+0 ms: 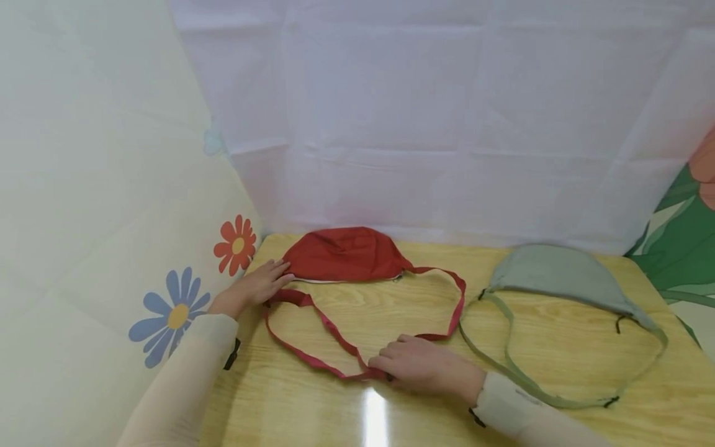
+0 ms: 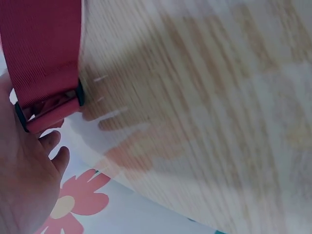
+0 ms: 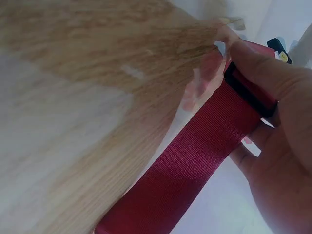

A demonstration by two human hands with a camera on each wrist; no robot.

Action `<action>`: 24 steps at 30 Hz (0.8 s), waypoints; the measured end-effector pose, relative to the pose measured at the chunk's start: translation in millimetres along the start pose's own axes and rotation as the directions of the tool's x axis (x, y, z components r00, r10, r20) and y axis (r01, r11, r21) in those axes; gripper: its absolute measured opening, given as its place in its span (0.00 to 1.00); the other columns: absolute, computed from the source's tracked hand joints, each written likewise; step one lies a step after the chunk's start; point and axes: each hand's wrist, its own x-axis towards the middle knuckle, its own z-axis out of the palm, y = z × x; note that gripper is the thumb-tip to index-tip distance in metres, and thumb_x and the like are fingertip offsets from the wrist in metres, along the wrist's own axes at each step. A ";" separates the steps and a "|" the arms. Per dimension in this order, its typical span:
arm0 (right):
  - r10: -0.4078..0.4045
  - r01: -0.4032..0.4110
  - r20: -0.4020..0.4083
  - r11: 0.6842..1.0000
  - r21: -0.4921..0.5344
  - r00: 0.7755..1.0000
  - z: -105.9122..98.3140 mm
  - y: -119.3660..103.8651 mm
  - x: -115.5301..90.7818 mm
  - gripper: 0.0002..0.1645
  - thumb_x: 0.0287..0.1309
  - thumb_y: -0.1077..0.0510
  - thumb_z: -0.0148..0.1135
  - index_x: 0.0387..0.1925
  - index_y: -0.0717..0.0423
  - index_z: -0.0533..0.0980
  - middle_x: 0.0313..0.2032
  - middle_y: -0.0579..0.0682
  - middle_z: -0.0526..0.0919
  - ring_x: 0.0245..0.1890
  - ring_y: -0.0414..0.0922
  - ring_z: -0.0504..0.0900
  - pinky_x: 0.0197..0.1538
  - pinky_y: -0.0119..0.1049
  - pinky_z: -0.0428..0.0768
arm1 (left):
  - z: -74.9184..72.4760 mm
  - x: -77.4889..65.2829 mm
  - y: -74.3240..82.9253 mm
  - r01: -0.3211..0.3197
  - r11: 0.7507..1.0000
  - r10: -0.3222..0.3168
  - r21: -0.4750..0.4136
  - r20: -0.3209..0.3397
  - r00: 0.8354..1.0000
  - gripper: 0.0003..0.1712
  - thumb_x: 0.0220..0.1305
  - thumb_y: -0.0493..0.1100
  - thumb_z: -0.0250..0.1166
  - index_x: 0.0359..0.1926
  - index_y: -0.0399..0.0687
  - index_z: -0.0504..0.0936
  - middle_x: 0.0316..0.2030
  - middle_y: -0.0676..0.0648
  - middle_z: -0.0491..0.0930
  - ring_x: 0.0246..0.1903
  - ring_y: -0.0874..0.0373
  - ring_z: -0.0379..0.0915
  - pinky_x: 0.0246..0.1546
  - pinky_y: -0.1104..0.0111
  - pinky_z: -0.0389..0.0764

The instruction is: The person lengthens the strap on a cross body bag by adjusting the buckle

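A red waist bag (image 1: 346,254) lies flat at the back left of the table, its curved edge toward the white cloth and a pale zip along the front. My left hand (image 1: 259,287) is at the bag's left end, fingertips on its corner, holding the start of the strap. In the left wrist view a dark slider (image 2: 80,92) on that strap lies against the fingers. My right hand (image 1: 427,369) pinches the red strap (image 3: 185,161) nearer the front, thumb over a black slider (image 3: 243,92). Between the hands the strap forms loose loops on the wood.
To the right lies a grey-green waist bag (image 1: 558,273), with its own strap (image 1: 511,370) looped in front, close to my right hand. A white cloth (image 1: 380,124) hangs behind the wooden table (image 1: 301,410). Flower-printed sheeting (image 1: 112,186) stands along the left edge.
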 end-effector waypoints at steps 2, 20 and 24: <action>0.004 -0.004 0.003 1.000 0.003 1.000 0.0 -0.4 0.8 0.22 0.68 0.50 0.65 0.61 0.45 0.73 0.48 0.37 0.82 0.48 0.35 0.80 0.56 0.34 0.77 | -0.4 0.1 1.4 0.008 1.000 -0.008 0.001 0.004 1.000 0.43 0.79 0.65 0.41 0.78 0.38 0.55 0.77 0.32 0.51 0.76 0.32 0.39 0.72 0.38 0.48; 0.166 -0.168 0.034 0.982 0.085 0.986 -9.4 6.6 -4.6 0.27 0.69 0.42 0.62 0.64 0.49 0.75 0.53 0.41 0.83 0.54 0.38 0.79 0.64 0.38 0.73 | -3.0 3.7 15.5 -0.010 0.999 0.012 0.036 -0.047 0.999 0.44 0.79 0.65 0.42 0.77 0.35 0.54 0.76 0.30 0.51 0.76 0.32 0.41 0.73 0.41 0.50; 0.203 -0.203 0.016 0.975 0.095 0.979 -14.4 11.5 -12.7 0.27 0.69 0.42 0.62 0.63 0.50 0.75 0.52 0.43 0.83 0.55 0.40 0.79 0.65 0.40 0.73 | -6.6 4.7 29.7 -0.063 0.997 0.067 0.053 -0.069 0.995 0.42 0.79 0.62 0.44 0.76 0.33 0.57 0.76 0.31 0.54 0.76 0.33 0.43 0.74 0.43 0.50</action>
